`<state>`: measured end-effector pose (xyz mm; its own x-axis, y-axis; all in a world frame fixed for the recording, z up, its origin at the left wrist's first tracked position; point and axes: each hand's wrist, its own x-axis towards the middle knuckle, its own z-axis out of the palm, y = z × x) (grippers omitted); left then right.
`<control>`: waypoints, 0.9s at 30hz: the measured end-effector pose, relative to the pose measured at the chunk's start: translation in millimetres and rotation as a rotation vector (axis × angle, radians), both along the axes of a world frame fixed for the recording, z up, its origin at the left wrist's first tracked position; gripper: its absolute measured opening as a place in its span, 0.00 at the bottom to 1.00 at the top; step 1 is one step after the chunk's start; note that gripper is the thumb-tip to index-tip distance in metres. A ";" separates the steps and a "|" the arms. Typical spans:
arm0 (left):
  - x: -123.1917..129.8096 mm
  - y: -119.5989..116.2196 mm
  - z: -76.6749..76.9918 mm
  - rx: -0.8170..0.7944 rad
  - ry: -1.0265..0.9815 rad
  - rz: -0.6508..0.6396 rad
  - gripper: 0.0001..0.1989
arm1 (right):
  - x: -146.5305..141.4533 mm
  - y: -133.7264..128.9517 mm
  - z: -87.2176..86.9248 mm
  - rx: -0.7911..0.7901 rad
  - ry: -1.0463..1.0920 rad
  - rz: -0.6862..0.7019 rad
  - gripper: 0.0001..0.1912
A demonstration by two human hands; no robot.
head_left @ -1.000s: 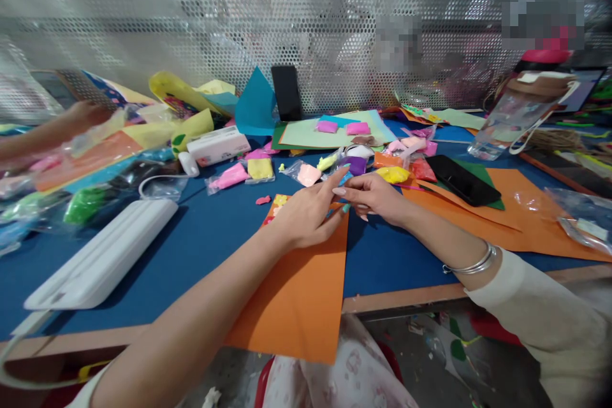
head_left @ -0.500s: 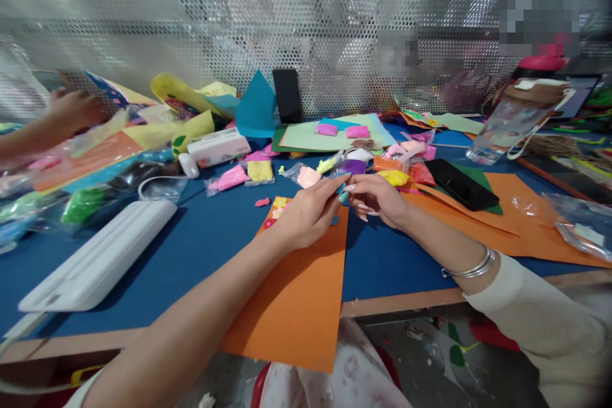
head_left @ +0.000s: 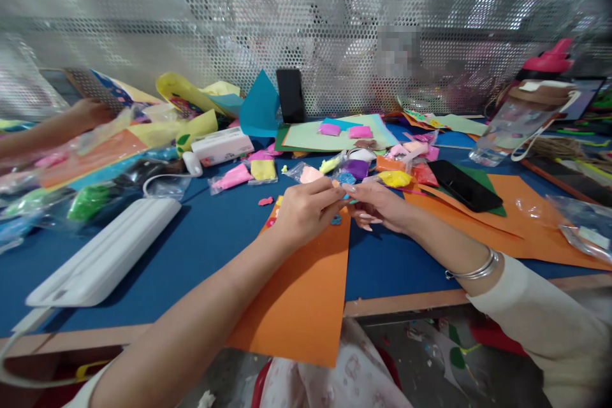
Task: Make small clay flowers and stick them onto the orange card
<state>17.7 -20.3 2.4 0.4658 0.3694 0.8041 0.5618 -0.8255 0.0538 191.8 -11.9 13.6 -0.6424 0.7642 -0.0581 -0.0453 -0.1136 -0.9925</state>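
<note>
My left hand point(head_left: 306, 211) and my right hand point(head_left: 381, 204) meet fingertip to fingertip over the orange paper sheet point(head_left: 299, 306). Between them they pinch a small piece of blue clay point(head_left: 345, 196), mostly covered by the fingers. Beneath, a little blue clay flower point(head_left: 336, 220) lies on the sheet. Red and yellow clay shapes point(head_left: 271, 222) show at its upper left, partly behind my left hand. Just off the sheet sits a small pink clay piece point(head_left: 265, 201) on the blue table.
Bagged clay, including a yellow pack point(head_left: 394, 178) and a purple pack point(head_left: 356, 169), lies beyond my hands. A black phone point(head_left: 463, 185) and water bottle point(head_left: 514, 118) are to the right. At left are a white power strip point(head_left: 108, 255) and another person's arm point(head_left: 57, 127).
My left fingers have curled in more, and the blue clay flower on the sheet shows more plainly. The other person's hand at far left has shifted slightly. The view has moved a little.
</note>
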 end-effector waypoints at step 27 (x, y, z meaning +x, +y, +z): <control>-0.4 3.5 2.1 -0.125 0.160 0.129 0.15 | -1.1 6.0 -1.1 0.064 0.067 -0.255 0.17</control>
<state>17.4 -16.8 4.5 0.5263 0.5260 0.6681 0.6716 -0.7390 0.0528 190.7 -5.9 12.5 -0.4290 0.9027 0.0319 -0.1303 -0.0269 -0.9911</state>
